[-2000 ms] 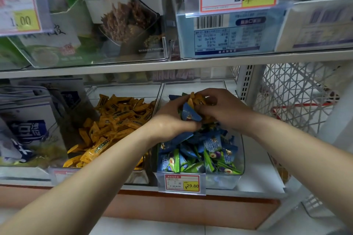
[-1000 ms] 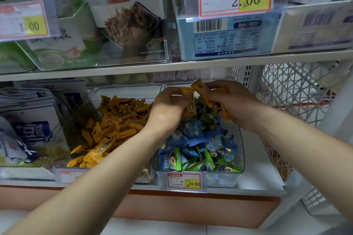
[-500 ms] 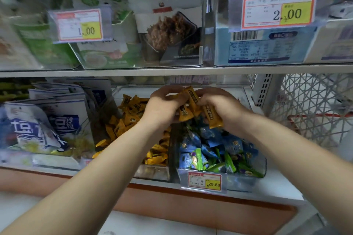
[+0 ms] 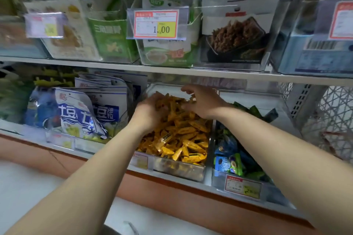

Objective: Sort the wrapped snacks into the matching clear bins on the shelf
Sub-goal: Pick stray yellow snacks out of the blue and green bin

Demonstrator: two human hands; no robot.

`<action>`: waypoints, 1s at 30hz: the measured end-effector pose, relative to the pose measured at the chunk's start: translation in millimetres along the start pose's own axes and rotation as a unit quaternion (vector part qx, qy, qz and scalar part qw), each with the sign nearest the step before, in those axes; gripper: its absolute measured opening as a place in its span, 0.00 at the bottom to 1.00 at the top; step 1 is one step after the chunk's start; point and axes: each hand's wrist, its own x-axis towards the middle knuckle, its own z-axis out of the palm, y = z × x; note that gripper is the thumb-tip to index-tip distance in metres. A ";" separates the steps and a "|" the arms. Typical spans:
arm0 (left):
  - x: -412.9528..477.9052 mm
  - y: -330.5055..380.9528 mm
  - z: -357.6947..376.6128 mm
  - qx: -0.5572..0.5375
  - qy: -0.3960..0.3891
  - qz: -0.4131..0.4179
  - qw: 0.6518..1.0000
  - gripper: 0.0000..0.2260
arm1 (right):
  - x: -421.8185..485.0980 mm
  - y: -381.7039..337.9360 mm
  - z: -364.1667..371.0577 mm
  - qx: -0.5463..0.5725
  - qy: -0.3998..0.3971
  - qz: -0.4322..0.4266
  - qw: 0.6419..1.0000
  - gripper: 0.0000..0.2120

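Note:
Both my hands are over the clear bin (image 4: 179, 170) filled with yellow wrapped snacks (image 4: 183, 139) on the lower shelf. My left hand (image 4: 148, 113) is cupped with its back to me, and its curled fingers hold a few yellow snacks at the back of the pile. Just to its right, my right hand (image 4: 203, 102) hovers above the pile with loose, spread fingers and nothing in it. To the right stands the neighbouring clear bin (image 4: 219, 178) of blue and green wrapped snacks (image 4: 229, 162).
Blue-and-white snack bags (image 4: 80, 116) fill the bin to the left. The upper shelf (image 4: 191, 72) hangs close above my hands and carries bins of packets with price tags (image 4: 156, 24). A white wire rack (image 4: 332, 120) stands at the far right.
Both hands carried the yellow snacks left from above the blue-and-green bin to over the yellow bin. My right hand has opened and let its snacks go. The view swung left.

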 end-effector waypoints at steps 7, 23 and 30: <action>-28.2 23.3 22.2 0.118 -0.083 0.169 0.975 0.28 | -44.5 32.3 -6.1 -0.107 0.034 0.023 0.993 0.22; 9.2 -16.2 -6.6 0.293 -0.131 0.056 0.946 0.25 | -104.2 53.7 12.3 -0.139 -0.034 -0.026 0.989 0.37; -9.6 42.3 45.7 0.229 -0.251 0.193 0.920 0.36 | -105.6 56.5 12.4 -0.144 -0.026 -0.028 0.989 0.41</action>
